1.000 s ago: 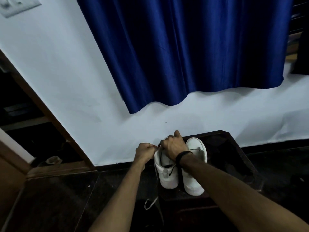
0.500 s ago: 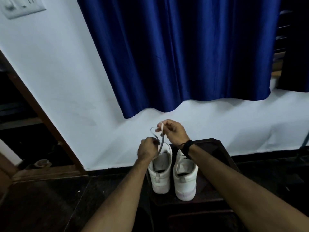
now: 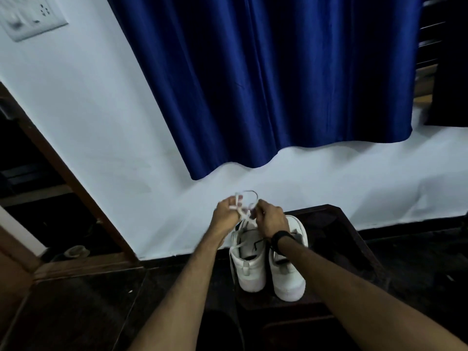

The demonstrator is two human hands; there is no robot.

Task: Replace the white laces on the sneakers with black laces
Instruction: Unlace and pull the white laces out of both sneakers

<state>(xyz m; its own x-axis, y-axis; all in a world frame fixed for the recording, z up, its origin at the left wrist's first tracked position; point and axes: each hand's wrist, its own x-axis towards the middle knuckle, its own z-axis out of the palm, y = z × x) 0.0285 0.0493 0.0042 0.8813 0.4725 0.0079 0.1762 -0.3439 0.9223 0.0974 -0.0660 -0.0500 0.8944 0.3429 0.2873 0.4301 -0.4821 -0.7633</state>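
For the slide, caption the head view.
Left hand and right hand hold a white lace above two white sneakers on a dark stand.

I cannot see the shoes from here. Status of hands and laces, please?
Left hand and right hand both pinch the thin white lace above the white sneakers. Nothing blocks them.

head view, forward-down, hands (image 3: 249,219) near
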